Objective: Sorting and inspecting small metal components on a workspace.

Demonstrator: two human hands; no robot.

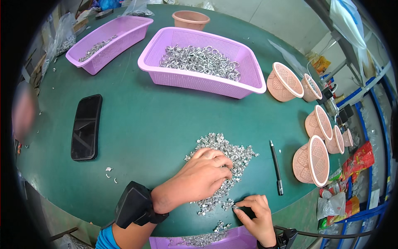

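A heap of small silvery metal pieces (244, 155) lies on the green table in front of me. My left hand (201, 176) rests on the heap's left side, its fingers curled down among the pieces; what the fingertips hold is hidden. At the heap's near edge, my right hand (256, 213) pinches a small metal piece (235, 206) between thumb and forefinger, beside a little cluster of loose pieces (226, 204). Below, at the table's near edge, a purple basket (244, 238) holds more of these pieces, some at its far rim.
A large purple basket (186, 77) of metal rings and a narrower purple basket (105, 56) stand farther back. A phone (86, 126) lies left, a black pen (276, 168) right. Peach baskets (304, 164) line the right edge. A blurred person (25, 112) is at far left.
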